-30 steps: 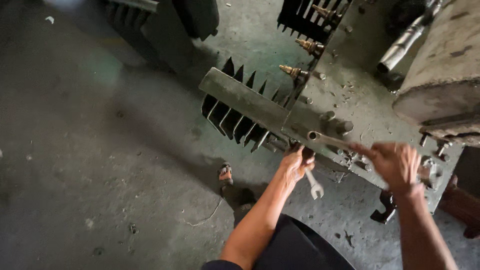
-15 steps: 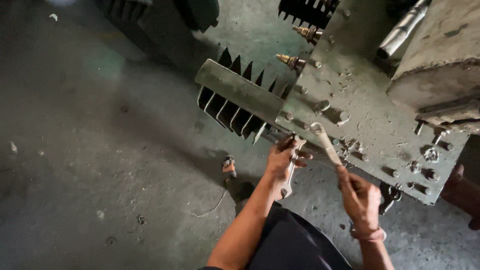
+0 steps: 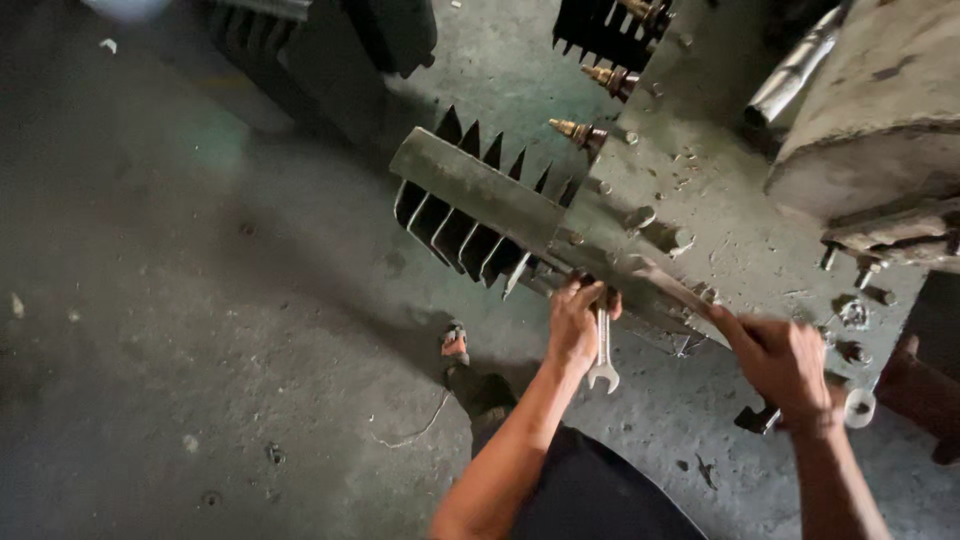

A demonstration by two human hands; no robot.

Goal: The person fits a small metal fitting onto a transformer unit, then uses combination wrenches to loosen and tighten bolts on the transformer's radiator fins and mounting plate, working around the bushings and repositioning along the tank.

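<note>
Grey-green metal cover [image 3: 740, 240], silver wrench [image 3: 602, 350], black fins [image 3: 455, 225], brass-coloured bushings [image 3: 578, 131], dull grey floor [image 3: 200, 330].

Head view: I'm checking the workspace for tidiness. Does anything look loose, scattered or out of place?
Yes. Loose nuts and washers lie scattered on the grimy grey cover plate. The left hand holds a spanner at its edge; the right hand grips a rod.

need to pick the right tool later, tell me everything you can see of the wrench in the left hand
The wrench is a slim, silvery metal spanner, hanging about upright. Its open-ended jaw points down over the concrete floor; its upper end is hidden inside the left hand, whose fingers wrap the shank at the near edge of the grey metal plate. Nothing else touches it. The right hand is apart from it.
</note>
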